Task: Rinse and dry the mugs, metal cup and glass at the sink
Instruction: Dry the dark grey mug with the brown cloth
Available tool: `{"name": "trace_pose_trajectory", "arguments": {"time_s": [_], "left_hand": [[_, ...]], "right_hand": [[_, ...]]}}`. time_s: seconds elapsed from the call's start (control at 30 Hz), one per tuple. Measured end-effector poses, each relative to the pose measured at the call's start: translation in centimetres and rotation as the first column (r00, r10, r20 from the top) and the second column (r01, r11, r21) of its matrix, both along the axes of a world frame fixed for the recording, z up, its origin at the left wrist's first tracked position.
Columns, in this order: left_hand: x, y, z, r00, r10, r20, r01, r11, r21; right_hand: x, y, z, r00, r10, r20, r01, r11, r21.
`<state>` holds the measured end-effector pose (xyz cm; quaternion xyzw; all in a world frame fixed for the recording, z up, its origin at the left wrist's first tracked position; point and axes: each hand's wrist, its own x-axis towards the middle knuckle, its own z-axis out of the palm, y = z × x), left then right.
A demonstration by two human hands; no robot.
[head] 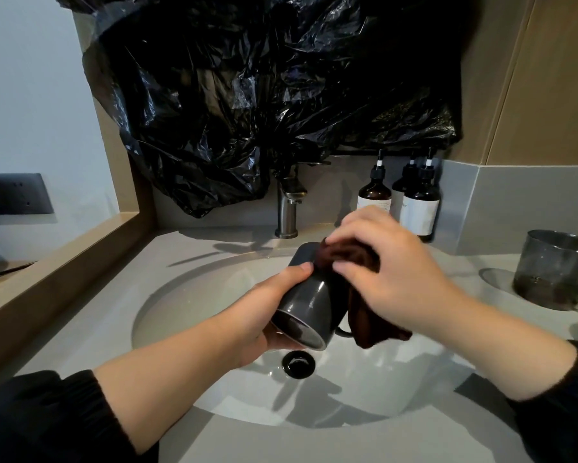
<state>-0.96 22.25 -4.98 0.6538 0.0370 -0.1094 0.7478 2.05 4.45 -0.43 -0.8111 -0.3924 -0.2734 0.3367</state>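
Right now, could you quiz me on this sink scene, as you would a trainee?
1. True or false: the left hand holds the mug upright.
2. Which hand has the cloth? A left hand, B right hand.
3. Fill in: a black plastic ___ hangs above the faucet.

Key: 1 false, the mug is tilted, mouth down towards the camera. 2 B. 3 bag.
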Motion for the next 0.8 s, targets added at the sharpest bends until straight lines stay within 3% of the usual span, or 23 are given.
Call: {"name": "trace_pose_trajectory", "arguments": {"time_s": [0.07, 0.17, 0.27, 0.37, 0.43, 0.63, 0.8], "left_hand": [[0.0, 0.0, 0.1, 1.0, 0.021, 0.019, -0.022, 1.0, 0.021], [-0.1, -0.3, 0.3, 0.998, 0.055, 0.032, -0.055, 0.998, -0.001], [0.1, -0.4, 0.3, 0.995, 0.096, 0.038, -0.093, 0.993, -0.07], [0.0, 0.1, 0.4, 0.996, 0.088, 0.034, -0.085, 0.992, -0.098], [0.3, 0.3, 0.4, 0.996, 0.088, 0.031, -0.084, 0.99, -0.113], [0.4, 0.0, 0.2, 0.998, 0.055, -0.01, -0.056, 0.978, -0.199], [0.7, 0.6, 0.0, 0.994, 0.107, -0.017, -0.108, 0.958, -0.266]], "right_hand": [[0.4, 0.4, -0.6, 0.985, -0.03, 0.172, 0.047, 0.994, -0.099], [0.8, 0.5, -0.4, 0.953, -0.102, 0.287, 0.125, 0.99, -0.064], [-0.7, 1.3, -1.6, 0.926, 0.05, 0.374, 0.022, 0.982, -0.186], [-2.1, 2.3, -2.9, 0.884, 0.26, 0.389, -0.124, 0.932, -0.342], [-1.8, 2.4, -2.9, 0.869, 0.29, 0.401, -0.142, 0.922, -0.359], [1.4, 0.9, -2.1, 0.962, -0.022, 0.272, 0.021, 1.0, 0.006], [-0.9, 1.7, -3.5, 0.91, 0.262, 0.321, -0.186, 0.95, -0.25]]}}
